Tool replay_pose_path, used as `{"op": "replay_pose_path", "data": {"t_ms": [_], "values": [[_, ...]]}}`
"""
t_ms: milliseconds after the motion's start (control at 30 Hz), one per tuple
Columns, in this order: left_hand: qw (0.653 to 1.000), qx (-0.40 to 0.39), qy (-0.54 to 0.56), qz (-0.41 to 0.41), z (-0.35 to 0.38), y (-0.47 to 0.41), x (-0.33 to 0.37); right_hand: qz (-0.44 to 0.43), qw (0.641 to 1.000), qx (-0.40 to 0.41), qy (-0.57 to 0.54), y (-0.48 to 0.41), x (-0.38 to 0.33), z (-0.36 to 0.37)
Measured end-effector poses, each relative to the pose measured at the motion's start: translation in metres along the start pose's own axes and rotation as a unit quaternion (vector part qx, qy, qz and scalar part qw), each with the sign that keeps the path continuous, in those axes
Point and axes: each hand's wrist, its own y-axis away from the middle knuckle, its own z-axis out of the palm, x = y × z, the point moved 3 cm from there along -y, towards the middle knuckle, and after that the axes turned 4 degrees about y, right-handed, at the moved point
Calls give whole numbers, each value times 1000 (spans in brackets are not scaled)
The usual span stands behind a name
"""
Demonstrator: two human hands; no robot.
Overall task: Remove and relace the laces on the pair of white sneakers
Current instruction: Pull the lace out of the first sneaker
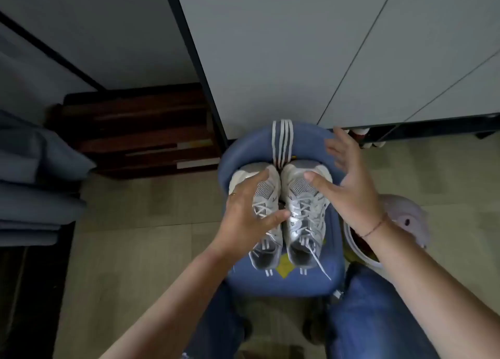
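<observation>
Reaching down from a seated position, a person has both bare hands over 2 white sneakers (278, 212) that sit side by side, touching, toes pointing away, on a small blue chair (284, 283). The left hand (244, 214) rests on the left sneaker (266, 196), fingers spread across its toe and thumb lying over its laces, loosely laid rather than clamped. The right hand (351, 186) is open with fingers apart; only its thumb touches the toe of the right sneaker (305, 218), just beside the mesh panel.

Both shoes look fully laced, so removal seems not yet begun. A loose lace end (320, 264) trails from the right shoe's heel opening, below and behind that thumb. A sensible start would be steadying 1 shoe with one hand while the other pulls that free end out from the top eyelets downward.

The chair acts as the tray here, holding only the 2 shoes.
</observation>
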Motion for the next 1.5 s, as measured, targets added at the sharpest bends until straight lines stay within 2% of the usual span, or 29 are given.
{"op": "replay_pose_path", "data": {"t_ms": [133,267,400,500,633,733,800,900,1100,1233,1367,1500], "values": [[994,40,-47,86,20,-13,-31,-48,999,15,9,1,50,14],[971,100,-79,200,37,-15,-59,-122,992,42,16,2,89,23],[950,81,-133,270,59,-12,-80,-162,983,54,68,6,114,28],[941,80,-160,288,67,0,-92,-133,984,41,112,19,138,27],[959,59,-124,247,69,22,-100,-31,995,-4,94,51,169,26],[961,60,-143,229,71,32,-108,44,996,-71,21,58,185,34],[963,57,-140,225,72,36,-111,56,994,-94,-5,56,187,38],[969,61,-112,211,75,41,-112,69,991,-83,-82,55,188,46],[977,53,-69,194,82,47,-105,62,978,-8,-200,66,181,45],[979,30,13,200,89,48,-81,2,967,11,-256,83,149,18],[970,-42,196,140,104,43,-49,-54,947,-30,-315,105,121,1],[927,-135,335,105,113,27,-44,-61,946,-109,-297,122,120,2]]}}
